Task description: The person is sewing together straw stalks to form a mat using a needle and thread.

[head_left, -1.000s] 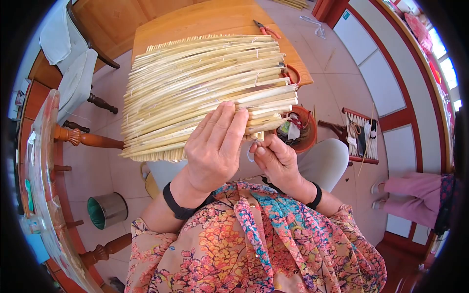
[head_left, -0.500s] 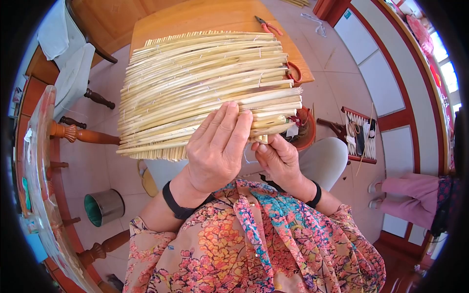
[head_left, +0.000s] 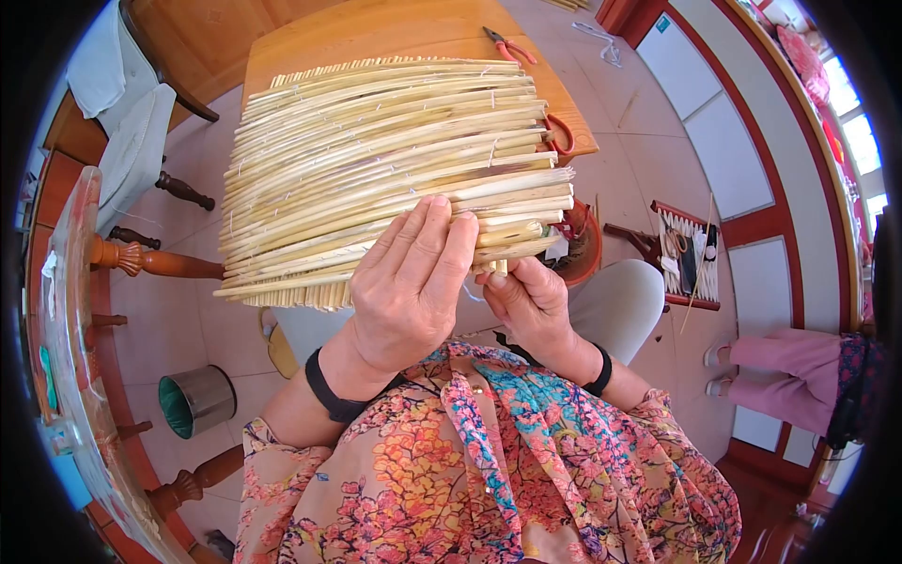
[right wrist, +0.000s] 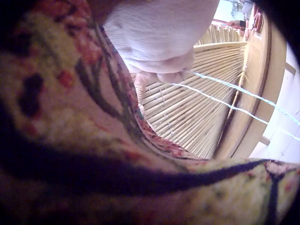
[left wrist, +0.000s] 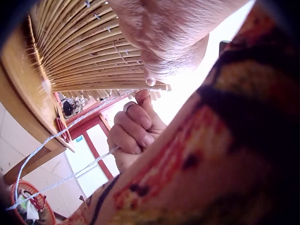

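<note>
A mat of pale stalks [head_left: 376, 160], bound with rows of small white stitches, lies over the table and reaches toward the person. My left hand [head_left: 409, 282] holds its near right edge, fingers stretched flat on top and the thumb tip [left wrist: 150, 80] underneath in the left wrist view. Right beside it, at the stalk ends, my right hand [head_left: 531, 305] has thumb and forefinger together on a thin white string [head_left: 473, 294]. In the left wrist view the string [left wrist: 61, 132] loops down from the mat's edge and back into the curled right fingers [left wrist: 133, 131].
Pliers [head_left: 512, 45] and red-handled scissors [head_left: 561, 136] lie on the wooden table [head_left: 310, 47]. An orange basket [head_left: 590, 249] of scraps stands below, near a folding stool [head_left: 691, 254] with tools. At left is a metal bin [head_left: 197, 402]; another person's pink trousers [head_left: 785, 362] show at right.
My right hand has come up slightly against the stalk ends, and its fingers have drawn in closer. The left hand keeps its place on the mat. The head view has shifted a little.
</note>
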A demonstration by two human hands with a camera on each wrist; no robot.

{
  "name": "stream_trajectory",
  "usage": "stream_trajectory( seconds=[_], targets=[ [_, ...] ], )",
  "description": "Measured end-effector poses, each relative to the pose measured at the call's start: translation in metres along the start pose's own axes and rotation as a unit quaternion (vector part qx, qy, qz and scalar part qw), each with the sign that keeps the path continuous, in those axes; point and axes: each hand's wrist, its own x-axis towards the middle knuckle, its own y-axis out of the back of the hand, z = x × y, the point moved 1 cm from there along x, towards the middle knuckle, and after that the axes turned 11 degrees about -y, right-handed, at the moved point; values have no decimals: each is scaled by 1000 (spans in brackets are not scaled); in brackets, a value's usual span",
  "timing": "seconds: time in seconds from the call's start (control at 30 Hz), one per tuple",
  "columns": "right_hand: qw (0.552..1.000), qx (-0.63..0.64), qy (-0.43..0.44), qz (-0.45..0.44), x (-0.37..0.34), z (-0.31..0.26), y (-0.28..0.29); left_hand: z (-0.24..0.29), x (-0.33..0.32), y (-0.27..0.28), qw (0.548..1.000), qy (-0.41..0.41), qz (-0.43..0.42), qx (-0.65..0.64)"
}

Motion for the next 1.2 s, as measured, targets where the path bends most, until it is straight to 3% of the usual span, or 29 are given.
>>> stream_trajectory(
  seconds=[0.53, 0.63, 0.7, 0.83, 0.9, 0.93, 1.0, 1.1, 1.2],
  targets=[
    [998, -18, 39, 40, 4, -1, 1, 2, -3, -3, 1000, -12, 2, 1],
    [999, -18, 18, 35, 7, -7, 3, 1, -4, -5, 1000, -16, 1, 0],
    [996, 73, -59, -4, 10, -5, 5, -2, -5, -9, 1000, -20, 1, 6],
    [990, -9, -139, -19, 23, -14, 11, -13, -8, -22, 999, -22, 13, 21],
    [972, 74, -223, 2, 24, -15, 13, -18, -9, -29, 999, -28, 15, 23],
    [973, 73, -221, 3, 26, -11, 14, -19, -10, -32, 999, -28, 12, 25],
    [987, 121, -93, -56, 30, 0, 17, -18, -9, -38, 999, -29, 9, 27],
    [986, 35, -162, -31, 31, -4, 23, -16, -9, -43, 999, -28, 4, 31],
    [985, -31, -164, 32, 32, -8, 18, -17, -7, -46, 999, -28, 5, 29]
  ],
)
